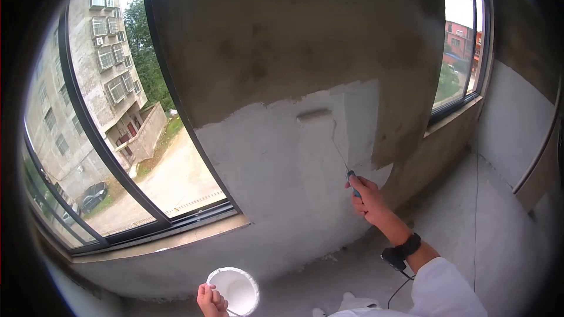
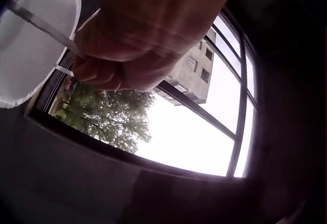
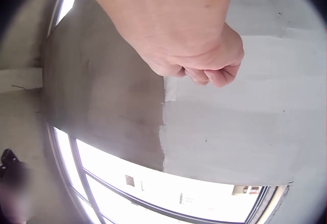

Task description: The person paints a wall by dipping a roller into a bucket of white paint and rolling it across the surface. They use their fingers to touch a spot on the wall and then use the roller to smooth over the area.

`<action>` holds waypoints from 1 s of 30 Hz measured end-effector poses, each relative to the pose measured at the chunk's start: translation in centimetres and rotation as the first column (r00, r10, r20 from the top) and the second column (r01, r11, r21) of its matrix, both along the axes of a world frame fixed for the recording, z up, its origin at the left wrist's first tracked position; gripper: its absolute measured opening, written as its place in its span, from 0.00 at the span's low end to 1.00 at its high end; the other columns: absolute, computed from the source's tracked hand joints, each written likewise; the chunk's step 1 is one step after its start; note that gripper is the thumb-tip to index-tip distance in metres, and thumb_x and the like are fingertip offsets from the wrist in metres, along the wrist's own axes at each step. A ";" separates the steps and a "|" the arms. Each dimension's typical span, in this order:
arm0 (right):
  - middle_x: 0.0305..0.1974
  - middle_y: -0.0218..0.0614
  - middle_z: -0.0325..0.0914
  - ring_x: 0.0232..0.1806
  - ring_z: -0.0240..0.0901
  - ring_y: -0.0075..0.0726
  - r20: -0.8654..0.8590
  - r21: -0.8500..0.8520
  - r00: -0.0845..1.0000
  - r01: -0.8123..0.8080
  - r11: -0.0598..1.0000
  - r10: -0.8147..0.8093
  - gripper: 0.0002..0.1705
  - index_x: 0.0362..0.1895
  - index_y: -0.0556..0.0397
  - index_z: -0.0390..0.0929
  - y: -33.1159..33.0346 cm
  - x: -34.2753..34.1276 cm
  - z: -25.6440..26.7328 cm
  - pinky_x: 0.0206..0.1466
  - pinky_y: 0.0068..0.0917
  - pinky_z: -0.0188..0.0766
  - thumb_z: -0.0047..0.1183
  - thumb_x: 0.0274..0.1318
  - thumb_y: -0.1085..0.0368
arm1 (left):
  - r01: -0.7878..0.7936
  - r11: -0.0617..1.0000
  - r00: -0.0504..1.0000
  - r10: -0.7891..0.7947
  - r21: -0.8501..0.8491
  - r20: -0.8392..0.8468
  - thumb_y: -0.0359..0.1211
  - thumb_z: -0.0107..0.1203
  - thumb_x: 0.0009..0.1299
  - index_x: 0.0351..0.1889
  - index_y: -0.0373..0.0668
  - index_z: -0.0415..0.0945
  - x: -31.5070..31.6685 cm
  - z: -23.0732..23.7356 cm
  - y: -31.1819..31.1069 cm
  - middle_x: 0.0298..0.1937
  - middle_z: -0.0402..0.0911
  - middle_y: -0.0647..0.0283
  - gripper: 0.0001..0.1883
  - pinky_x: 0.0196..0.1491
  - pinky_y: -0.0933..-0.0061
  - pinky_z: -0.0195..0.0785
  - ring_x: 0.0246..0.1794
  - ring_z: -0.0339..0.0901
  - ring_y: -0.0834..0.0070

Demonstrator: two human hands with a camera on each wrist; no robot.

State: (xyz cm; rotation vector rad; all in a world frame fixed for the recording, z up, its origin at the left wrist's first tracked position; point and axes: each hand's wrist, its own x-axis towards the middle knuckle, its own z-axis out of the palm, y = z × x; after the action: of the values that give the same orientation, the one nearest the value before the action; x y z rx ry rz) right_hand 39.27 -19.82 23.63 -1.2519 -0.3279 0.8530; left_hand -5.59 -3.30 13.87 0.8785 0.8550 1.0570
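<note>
My right hand (image 1: 369, 201) grips the blue handle of a paint roller (image 1: 315, 117), its thin wire frame running up and left. The roller's sleeve lies against the wall, within a white-painted patch (image 1: 264, 158) that has a ragged upper edge. In the right wrist view the curled fingers show, while the roller is hidden behind the hand. Low in the head view, my left hand (image 1: 211, 300) holds a white bucket (image 1: 251, 282) by its handle. The left wrist view shows the handle (image 2: 43, 26) running from the bucket's rim into the curled fingers.
Bare grey-brown wall (image 1: 282, 35) surrounds the painted patch above and to the right. A large window (image 1: 194, 217) is at the left, a smaller one (image 1: 452, 111) at the right. A dark cable (image 1: 401, 287) hangs from the right wrist strap over the concrete floor (image 1: 446, 240).
</note>
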 end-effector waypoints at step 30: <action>0.16 0.21 0.62 0.12 0.54 0.16 -0.131 -0.257 0.985 0.077 0.963 -0.113 0.19 0.41 0.51 0.76 -7.9 11.6 -26.1 0.13 0.21 0.47 0.57 0.64 0.48 | -0.137 0.990 0.955 0.122 -0.036 -0.269 0.37 0.49 0.77 0.36 0.47 0.70 13.9 0.6 -9.3 0.15 0.53 0.80 0.08 0.13 0.85 0.38 0.11 0.46 0.92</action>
State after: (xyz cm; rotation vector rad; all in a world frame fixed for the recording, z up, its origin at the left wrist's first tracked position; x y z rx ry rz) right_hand 50.90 -27.67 -2.50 -1.4196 -0.0422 0.9169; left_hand 8.36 -12.65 14.47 0.9424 1.1754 1.0368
